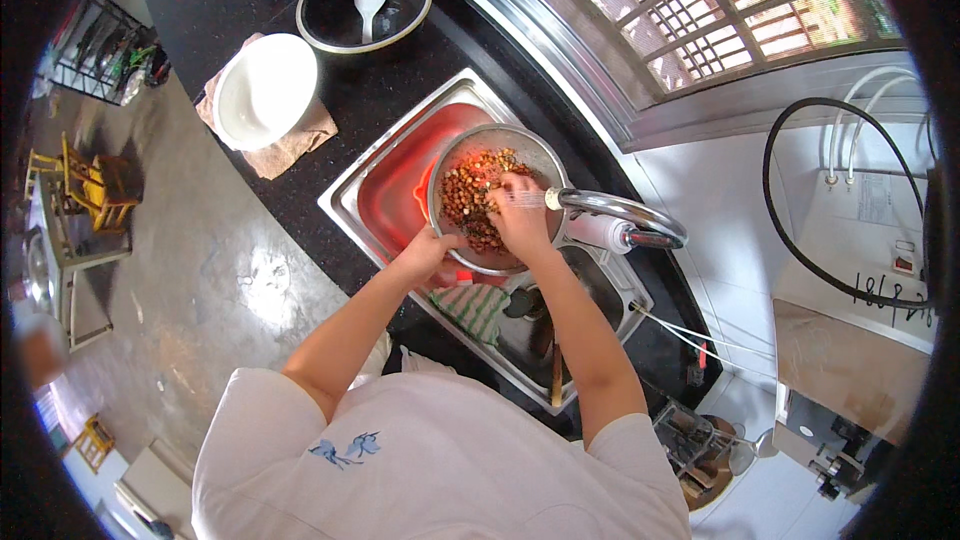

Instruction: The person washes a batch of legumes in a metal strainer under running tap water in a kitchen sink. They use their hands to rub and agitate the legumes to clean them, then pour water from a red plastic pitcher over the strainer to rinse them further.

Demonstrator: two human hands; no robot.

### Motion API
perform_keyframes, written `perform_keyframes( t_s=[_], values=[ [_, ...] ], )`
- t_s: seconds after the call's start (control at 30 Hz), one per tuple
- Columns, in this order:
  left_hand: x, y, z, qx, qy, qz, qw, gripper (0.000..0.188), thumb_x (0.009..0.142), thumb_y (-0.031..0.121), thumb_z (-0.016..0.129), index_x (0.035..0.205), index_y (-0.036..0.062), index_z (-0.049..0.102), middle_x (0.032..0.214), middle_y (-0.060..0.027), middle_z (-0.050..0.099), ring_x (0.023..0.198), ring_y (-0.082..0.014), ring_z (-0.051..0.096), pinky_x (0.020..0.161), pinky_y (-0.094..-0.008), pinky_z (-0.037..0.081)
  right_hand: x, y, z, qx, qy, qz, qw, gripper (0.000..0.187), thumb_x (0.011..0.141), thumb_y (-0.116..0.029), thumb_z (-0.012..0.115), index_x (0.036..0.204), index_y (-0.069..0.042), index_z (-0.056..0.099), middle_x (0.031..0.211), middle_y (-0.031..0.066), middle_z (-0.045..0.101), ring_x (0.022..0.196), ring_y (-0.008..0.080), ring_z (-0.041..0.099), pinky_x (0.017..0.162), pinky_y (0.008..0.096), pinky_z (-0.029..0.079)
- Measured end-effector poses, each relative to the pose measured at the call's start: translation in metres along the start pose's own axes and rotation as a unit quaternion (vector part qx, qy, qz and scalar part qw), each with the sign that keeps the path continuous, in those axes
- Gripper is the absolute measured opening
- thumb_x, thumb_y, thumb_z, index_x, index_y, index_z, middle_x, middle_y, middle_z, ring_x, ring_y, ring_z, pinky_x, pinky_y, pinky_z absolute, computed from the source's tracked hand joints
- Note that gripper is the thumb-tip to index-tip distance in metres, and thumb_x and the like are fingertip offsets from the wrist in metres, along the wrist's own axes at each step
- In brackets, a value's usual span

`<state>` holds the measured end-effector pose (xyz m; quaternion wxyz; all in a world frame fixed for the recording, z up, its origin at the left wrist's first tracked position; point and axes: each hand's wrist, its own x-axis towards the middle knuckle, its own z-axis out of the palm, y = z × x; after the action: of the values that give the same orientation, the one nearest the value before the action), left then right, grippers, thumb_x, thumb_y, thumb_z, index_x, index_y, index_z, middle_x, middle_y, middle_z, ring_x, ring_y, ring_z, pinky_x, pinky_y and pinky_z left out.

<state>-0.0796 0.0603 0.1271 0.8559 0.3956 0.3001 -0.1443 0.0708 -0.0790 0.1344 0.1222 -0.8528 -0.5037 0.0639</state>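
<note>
Sink (400,165) – left hand (425,255) grips metal bowl (455,155) rim | right hand (520,215) clutches nuts (470,195) | faucet (620,212) overhead – white bowl (265,90) aside

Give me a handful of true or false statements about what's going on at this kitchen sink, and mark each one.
1. The right hand is inside the metal bowl among the brown beans. True.
2. The left hand rests on the white bowl. False: it grips the metal bowl's near rim; the white bowl sits apart on a cloth on the counter.
3. Water runs from the faucet into the metal bowl. True.
4. The metal bowl stands on the black counter. False: it is in the sink, over a red basin.
5. A white spoon lies in the dark pot at the counter's far end. True.
</note>
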Motion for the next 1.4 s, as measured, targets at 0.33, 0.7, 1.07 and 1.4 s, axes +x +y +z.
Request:
perform_keyframes(
  t_s=[0.33, 0.7, 1.07, 1.4],
  values=[
    [-0.003, 0.002, -0.001, 0.022, 0.001, -0.027, 0.999, 0.044, 0.086, 0.003, 0.045, 0.128, 0.0004, 0.034, 0.104, -0.0186, 0.06, 0.075, -0.0305, 0.066, 0.058, -0.0388, 0.06, -0.001, -0.027, -0.003, 0.172, -0.099, 0.186, 0.962, 0.083, 0.064, -0.012, 0.076, 0.135, -0.014, 0.033, 0.119, 0.0227, 0.048, 0.107, 0.0395, 0.052, 0.089, 0.0443, 0.043],
    [-0.019, 0.016, 0.013, -0.021, 0.048, -0.031, 0.998, 0.043, 0.084, 0.002, 0.044, 0.126, 0.0021, 0.036, 0.105, -0.0185, 0.058, 0.073, -0.0302, 0.066, 0.054, -0.0394, 0.059, 0.003, -0.001, 0.015, -0.012, 0.027, 0.078, 0.997, 0.038, 0.076, -0.02, 0.064, 0.112, -0.01, 0.058, 0.115, 0.0125, 0.051, 0.104, 0.0334, 0.049, 0.085, 0.0455, 0.04],
    [-0.005, -0.001, 0.009, 0.018, -0.007, -0.053, 0.998, 0.037, 0.085, 0.006, 0.047, 0.121, 0.0005, 0.043, 0.104, -0.017, 0.059, 0.071, -0.028, 0.066, 0.05, -0.0348, 0.056, 0.014, -0.011, 0.012, -0.073, 0.116, -0.012, 0.991, 0.015, 0.082, -0.014, 0.054, 0.095, -0.013, 0.059, 0.114, 0.0075, 0.053, 0.102, 0.0312, 0.048, 0.086, 0.0448, 0.039],
    [-0.009, -0.003, -0.017, 0.032, 0.0, -0.073, 0.997, 0.045, 0.085, 0.007, 0.048, 0.128, -0.0011, 0.036, 0.111, -0.0201, 0.058, 0.075, -0.0308, 0.067, 0.062, -0.0409, 0.059, -0.015, -0.038, -0.032, -0.07, -0.131, 0.06, 0.987, 0.078, 0.065, -0.023, 0.079, 0.132, -0.02, 0.04, 0.134, 0.0167, 0.034, 0.118, 0.0368, 0.043, 0.089, 0.0413, 0.043]
  ],
)
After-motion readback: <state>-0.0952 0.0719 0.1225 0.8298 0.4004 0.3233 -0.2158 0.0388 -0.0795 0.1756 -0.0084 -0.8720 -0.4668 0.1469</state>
